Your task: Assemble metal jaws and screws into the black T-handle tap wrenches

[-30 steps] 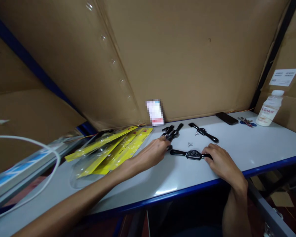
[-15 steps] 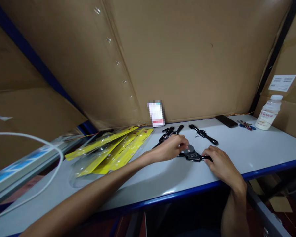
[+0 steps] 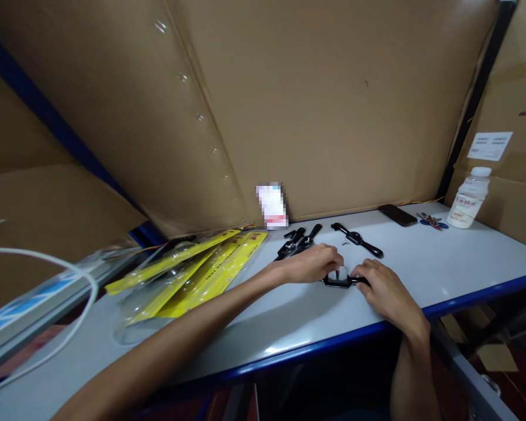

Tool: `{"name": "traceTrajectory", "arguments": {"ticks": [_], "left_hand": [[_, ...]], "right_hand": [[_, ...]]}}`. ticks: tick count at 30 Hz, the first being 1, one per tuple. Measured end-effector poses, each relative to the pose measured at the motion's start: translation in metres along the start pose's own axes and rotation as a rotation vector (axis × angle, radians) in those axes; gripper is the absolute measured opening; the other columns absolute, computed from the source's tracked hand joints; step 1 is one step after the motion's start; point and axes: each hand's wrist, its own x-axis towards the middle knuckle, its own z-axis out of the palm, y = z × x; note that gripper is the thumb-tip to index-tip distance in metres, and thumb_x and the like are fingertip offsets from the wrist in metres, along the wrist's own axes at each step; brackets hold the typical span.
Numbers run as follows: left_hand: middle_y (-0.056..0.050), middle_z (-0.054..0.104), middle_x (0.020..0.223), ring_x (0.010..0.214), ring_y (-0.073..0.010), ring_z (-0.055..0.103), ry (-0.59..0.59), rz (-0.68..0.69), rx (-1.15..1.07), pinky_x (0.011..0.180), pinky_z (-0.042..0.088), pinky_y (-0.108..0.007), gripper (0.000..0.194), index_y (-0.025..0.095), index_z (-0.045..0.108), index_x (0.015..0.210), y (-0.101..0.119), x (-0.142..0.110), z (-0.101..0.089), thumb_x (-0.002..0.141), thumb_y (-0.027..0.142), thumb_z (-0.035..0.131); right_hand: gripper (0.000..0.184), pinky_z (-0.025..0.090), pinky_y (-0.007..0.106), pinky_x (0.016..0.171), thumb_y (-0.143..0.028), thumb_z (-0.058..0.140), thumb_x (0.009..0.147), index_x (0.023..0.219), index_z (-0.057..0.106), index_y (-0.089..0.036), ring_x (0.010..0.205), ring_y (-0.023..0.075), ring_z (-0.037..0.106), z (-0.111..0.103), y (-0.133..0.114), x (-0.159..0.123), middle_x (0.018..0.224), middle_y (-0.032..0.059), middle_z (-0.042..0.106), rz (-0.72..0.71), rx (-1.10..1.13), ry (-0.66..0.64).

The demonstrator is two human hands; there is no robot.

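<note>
- Clock centred on the black two-handled tool (image 3: 338, 284); lying crosswise on the grey-white table (image 3: 280, 333), near the blue front edge, roughly level.
- Right hand (image 3: 383, 286) at 3 o'clock: grasping the tool's right handle, fingers curled over it, back of hand up.
- Left hand (image 3: 318, 263) at 10 o'clock: pinching a thin shiny plate (image 3: 343, 273) by the fingertips, right over the tool's middle body; touching the body or just above it, cannot tell.
- Tool's left handle mostly hidden behind the left hand.
- At 1 o'clock, behind: another black tool (image 3: 357, 238), lying slanted, apart from both hands; a small silver piece (image 3: 345, 241) just beside it, on its near side.
- At 10 o'clock, past the left hand: more black tools (image 3: 307, 241), close together, partly overlapping, partly covered by the wrist.
- At 9 o'clock: yellow packs (image 3: 214, 268) with clear plastic, fanned and overlapping; further out, a white cable (image 3: 93, 283) in a loop.
- Between 10 and 11, at the back: blurred white item (image 3: 272, 206), propped upright by the cardboard wall (image 3: 333, 117).
- Between 1 and 2: dark phone (image 3: 398, 214), flat.
- At 2 o'clock: keys (image 3: 432, 220), then a white-capped bottle (image 3: 467, 202) standing just beside.
</note>
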Motion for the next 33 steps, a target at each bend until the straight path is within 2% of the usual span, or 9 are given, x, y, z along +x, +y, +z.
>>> {"name": "traceTrajectory", "arguments": {"ticks": [2, 4, 7, 12, 18, 24, 28, 31, 33], "left_hand": [[-0.004, 0.073, 0.088, 0.079, -0.0171, 0.065, 0.033, -0.039, -0.045, 0.074, 0.047, -0.027, 0.025, 0.018, 0.074, 0.103, -0.003, 0.001, 0.001, 0.09, 0.009, 0.054], [-0.003, 0.073, 0.083, 0.074, -0.0155, 0.064, 0.047, -0.082, -0.085, 0.07, 0.045, -0.025, 0.022, 0.017, 0.075, 0.096, -0.007, 0.002, 0.004, 0.086, 0.007, 0.057], [-0.003, 0.075, 0.086, 0.077, -0.0151, 0.066, 0.037, -0.102, -0.141, 0.072, 0.045, -0.024, 0.019, 0.015, 0.075, 0.087, -0.013, 0.004, 0.009, 0.083, 0.005, 0.06], [-0.003, 0.076, 0.084, 0.075, -0.0145, 0.067, -0.014, -0.127, -0.226, 0.071, 0.046, -0.022, 0.021, 0.014, 0.077, 0.089, -0.016, 0.003, 0.013, 0.081, 0.005, 0.06], [-0.003, 0.076, 0.08, 0.072, -0.0142, 0.066, -0.005, -0.146, -0.208, 0.069, 0.045, -0.022, 0.02, 0.014, 0.078, 0.089, -0.017, 0.0, 0.011, 0.082, 0.006, 0.061], [-0.002, 0.076, 0.077, 0.07, -0.014, 0.066, -0.01, -0.155, -0.247, 0.067, 0.045, -0.021, 0.021, 0.015, 0.078, 0.091, -0.016, -0.001, 0.013, 0.082, 0.006, 0.06], [-0.003, 0.075, 0.076, 0.07, -0.0137, 0.066, -0.015, -0.155, -0.248, 0.067, 0.045, -0.021, 0.022, 0.014, 0.078, 0.093, -0.013, -0.001, 0.015, 0.083, 0.007, 0.059], [-0.003, 0.075, 0.078, 0.07, -0.0136, 0.065, 0.001, -0.136, -0.213, 0.066, 0.043, -0.021, 0.022, 0.015, 0.077, 0.095, -0.02, -0.002, 0.008, 0.083, 0.009, 0.06], [-0.002, 0.074, 0.078, 0.069, -0.013, 0.062, 0.076, -0.132, -0.162, 0.065, 0.042, -0.022, 0.022, 0.015, 0.077, 0.098, -0.03, -0.004, -0.003, 0.084, 0.012, 0.06]], "right_hand": [[0.03, 0.043, 0.033, 0.096, -0.007, 0.053, 0.092, 0.11, 0.072, -0.021, 0.109, 0.0225, 0.062, -0.001, -0.001, 0.0, 0.109, 0.0075, 0.068, -0.005, 0.007, 0.017], [0.029, 0.043, 0.033, 0.096, -0.007, 0.053, 0.092, 0.109, 0.072, -0.021, 0.109, 0.0221, 0.062, -0.001, -0.001, 0.0, 0.108, 0.0069, 0.068, -0.015, 0.022, 0.028], [0.026, 0.043, 0.033, 0.096, -0.009, 0.055, 0.093, 0.108, 0.073, -0.021, 0.108, 0.022, 0.062, -0.001, -0.001, 0.0, 0.108, 0.0063, 0.069, -0.031, 0.057, 0.024], [0.025, 0.043, 0.032, 0.096, -0.01, 0.055, 0.094, 0.108, 0.073, -0.02, 0.109, 0.0222, 0.063, 0.001, 0.0, 0.001, 0.11, 0.0068, 0.07, -0.037, 0.103, 0.023], [0.024, 0.043, 0.032, 0.096, -0.011, 0.056, 0.094, 0.108, 0.073, -0.02, 0.107, 0.0221, 0.063, 0.002, -0.001, 0.001, 0.108, 0.0066, 0.07, -0.018, 0.095, 0.012], [0.043, 0.044, 0.032, 0.094, -0.007, 0.054, 0.094, 0.125, 0.073, -0.029, 0.103, 0.0212, 0.061, 0.002, -0.001, -0.001, 0.101, 0.0048, 0.066, -0.055, 0.1, 0.012], [0.048, 0.044, 0.031, 0.09, -0.004, 0.053, 0.092, 0.123, 0.076, -0.033, 0.098, 0.0207, 0.06, 0.003, 0.0, -0.001, 0.095, 0.0049, 0.064, -0.069, 0.091, -0.003], [0.05, 0.044, 0.031, 0.09, -0.002, 0.052, 0.091, 0.123, 0.077, -0.032, 0.097, 0.0208, 0.06, 0.005, -0.001, -0.001, 0.095, 0.0054, 0.064, -0.066, 0.088, 0.006], [0.051, 0.044, 0.031, 0.089, -0.001, 0.052, 0.091, 0.123, 0.077, -0.032, 0.096, 0.0209, 0.06, 0.005, -0.003, -0.001, 0.095, 0.0056, 0.064, -0.061, 0.088, 0.014]]}}
